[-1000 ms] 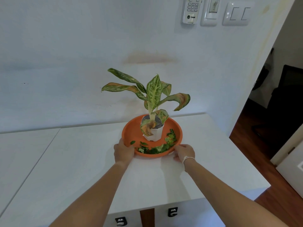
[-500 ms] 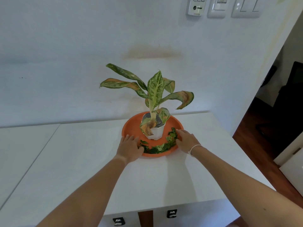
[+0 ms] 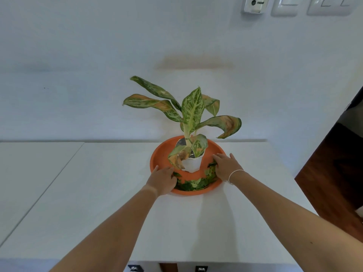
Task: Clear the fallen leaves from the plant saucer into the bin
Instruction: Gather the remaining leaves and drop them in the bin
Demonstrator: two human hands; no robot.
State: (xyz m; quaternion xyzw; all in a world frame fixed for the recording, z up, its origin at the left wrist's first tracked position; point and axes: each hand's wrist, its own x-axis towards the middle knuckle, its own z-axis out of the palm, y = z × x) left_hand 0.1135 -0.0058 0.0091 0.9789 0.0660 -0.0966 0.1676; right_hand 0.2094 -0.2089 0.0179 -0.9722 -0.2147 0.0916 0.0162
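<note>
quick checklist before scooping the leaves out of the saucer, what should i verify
1. Loose green leaf pieces gathered along the near side of the round orange plastic saucer: ok.
2. Left hand at the pile's left end: ok.
3. Right hand at its right end: ok.
4. Small white pot upright, between the hands: ok.
5. Saucer fully on the white tabletop: ok.
6. Bin within reach: cannot tell, none in view.

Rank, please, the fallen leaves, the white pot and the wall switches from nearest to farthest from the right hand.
1. Fallen leaves: under the right hand's fingers, in the saucer's front.
2. White pot: saucer centre, just left of that hand.
3. Wall switches: high on the wall.
</note>
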